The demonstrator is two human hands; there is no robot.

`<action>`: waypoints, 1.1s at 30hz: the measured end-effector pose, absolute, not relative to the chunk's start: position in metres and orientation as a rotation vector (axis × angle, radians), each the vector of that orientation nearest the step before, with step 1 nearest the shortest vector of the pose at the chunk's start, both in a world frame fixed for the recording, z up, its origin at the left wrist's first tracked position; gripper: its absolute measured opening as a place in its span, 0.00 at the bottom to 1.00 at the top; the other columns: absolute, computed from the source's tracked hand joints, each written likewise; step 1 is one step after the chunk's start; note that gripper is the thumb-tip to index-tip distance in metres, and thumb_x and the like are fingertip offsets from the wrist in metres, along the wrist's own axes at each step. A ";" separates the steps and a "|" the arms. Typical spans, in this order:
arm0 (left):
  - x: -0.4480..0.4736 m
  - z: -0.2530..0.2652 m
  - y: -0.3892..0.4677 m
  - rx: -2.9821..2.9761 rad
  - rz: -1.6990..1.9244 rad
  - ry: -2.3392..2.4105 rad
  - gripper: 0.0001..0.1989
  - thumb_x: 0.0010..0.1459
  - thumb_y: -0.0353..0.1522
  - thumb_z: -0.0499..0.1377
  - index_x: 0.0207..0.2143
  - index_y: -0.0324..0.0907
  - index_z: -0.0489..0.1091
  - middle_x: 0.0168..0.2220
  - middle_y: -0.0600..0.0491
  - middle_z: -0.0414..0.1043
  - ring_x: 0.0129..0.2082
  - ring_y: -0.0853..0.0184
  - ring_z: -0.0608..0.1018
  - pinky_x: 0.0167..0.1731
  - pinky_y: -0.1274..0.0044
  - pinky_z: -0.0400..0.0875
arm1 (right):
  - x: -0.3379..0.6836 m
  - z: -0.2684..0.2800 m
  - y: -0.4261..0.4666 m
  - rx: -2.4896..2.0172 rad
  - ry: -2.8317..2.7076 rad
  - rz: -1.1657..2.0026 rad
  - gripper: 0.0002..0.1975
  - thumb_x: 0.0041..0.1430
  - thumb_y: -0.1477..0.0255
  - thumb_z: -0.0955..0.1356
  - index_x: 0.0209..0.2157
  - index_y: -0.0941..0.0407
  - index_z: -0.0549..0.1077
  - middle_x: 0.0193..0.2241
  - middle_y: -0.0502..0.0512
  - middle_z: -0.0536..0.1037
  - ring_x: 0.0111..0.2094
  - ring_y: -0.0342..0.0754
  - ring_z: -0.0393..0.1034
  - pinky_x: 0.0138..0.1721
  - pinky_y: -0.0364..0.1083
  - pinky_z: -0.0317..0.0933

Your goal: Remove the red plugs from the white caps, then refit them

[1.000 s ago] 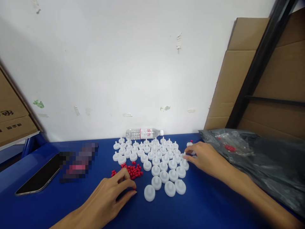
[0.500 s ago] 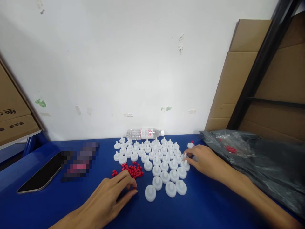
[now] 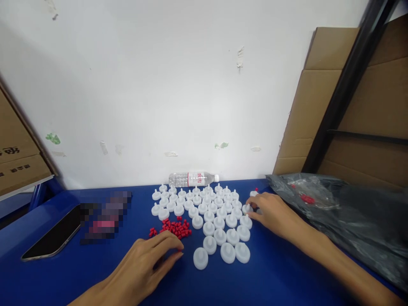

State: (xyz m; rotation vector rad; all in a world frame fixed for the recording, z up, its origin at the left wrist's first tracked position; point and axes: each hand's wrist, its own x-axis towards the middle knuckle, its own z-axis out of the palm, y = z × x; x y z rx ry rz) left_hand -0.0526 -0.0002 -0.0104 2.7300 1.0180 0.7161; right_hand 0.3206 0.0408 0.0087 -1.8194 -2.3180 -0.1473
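Note:
My left hand (image 3: 149,263) is in a pinch just in front of a pile of small red caps (image 3: 180,229). A bit of red shows between thumb and forefinger, mostly hidden by the fingers. Over at the right edge of a group of white nozzle lids (image 3: 219,222), my right hand (image 3: 270,212) has thumb and fingertips closed on one white lid (image 3: 246,208) that stands on the blue table. Just behind that hand is a white lid with a red cap on its tip (image 3: 254,192), partly covered by the fingers.
A clear plastic bottle (image 3: 194,179) lies along the white wall. At the left are a phone (image 3: 52,236) and a blurred-out item (image 3: 106,219). Grey plastic sheeting (image 3: 357,212), with a clear bag of red caps (image 3: 310,197), covers the right side near cardboard (image 3: 318,97).
My right hand has shifted slightly left around the white lid, which shows more now. My left hand stays nearly in place. The whole view has moved a little.

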 end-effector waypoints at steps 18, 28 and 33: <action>-0.051 -0.006 -0.006 2.786 0.913 0.957 0.16 0.73 0.30 0.50 0.59 0.51 0.66 0.45 0.54 0.79 0.35 0.71 0.82 0.28 0.82 0.68 | 0.253 0.021 -0.009 -0.914 -2.209 -0.321 0.14 0.69 0.64 0.66 0.51 0.56 0.72 0.48 0.62 0.79 0.46 0.52 0.78 0.41 0.47 0.74; -0.042 -0.002 -0.021 2.829 1.031 0.857 0.13 0.74 0.32 0.50 0.55 0.51 0.69 0.44 0.57 0.82 0.33 0.72 0.84 0.27 0.81 0.70 | 0.222 0.015 -0.025 -0.645 -2.305 -0.268 0.12 0.69 0.64 0.67 0.49 0.57 0.73 0.39 0.56 0.82 0.35 0.46 0.78 0.28 0.42 0.68; -0.038 0.000 -0.025 2.875 1.048 0.813 0.13 0.73 0.32 0.51 0.55 0.50 0.70 0.42 0.56 0.82 0.33 0.70 0.85 0.25 0.81 0.70 | 0.217 0.015 -0.029 -0.618 -2.305 -0.316 0.13 0.71 0.64 0.65 0.49 0.58 0.73 0.37 0.55 0.82 0.32 0.45 0.78 0.26 0.42 0.67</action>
